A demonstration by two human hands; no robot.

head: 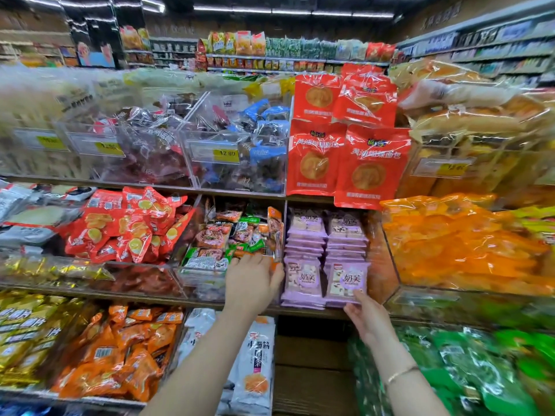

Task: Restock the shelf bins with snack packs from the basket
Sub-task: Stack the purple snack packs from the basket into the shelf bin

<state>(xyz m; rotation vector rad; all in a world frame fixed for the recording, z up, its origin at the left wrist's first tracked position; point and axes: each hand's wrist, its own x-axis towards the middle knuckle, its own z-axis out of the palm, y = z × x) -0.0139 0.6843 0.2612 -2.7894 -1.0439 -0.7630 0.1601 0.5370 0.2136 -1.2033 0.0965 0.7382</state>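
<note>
Right now both hands work at the middle shelf: the left hand grips the front of a bin of mixed snack packs, the right hand fingers pinch a purple pack standing at the front. Better to seat it flush against its neighbour. No basket in sight.

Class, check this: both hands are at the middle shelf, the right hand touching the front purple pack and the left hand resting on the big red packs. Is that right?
Not quite. In the head view the left hand rests at the bin of small mixed packs, not the red packs above. The right hand does touch the purple pack.
</note>
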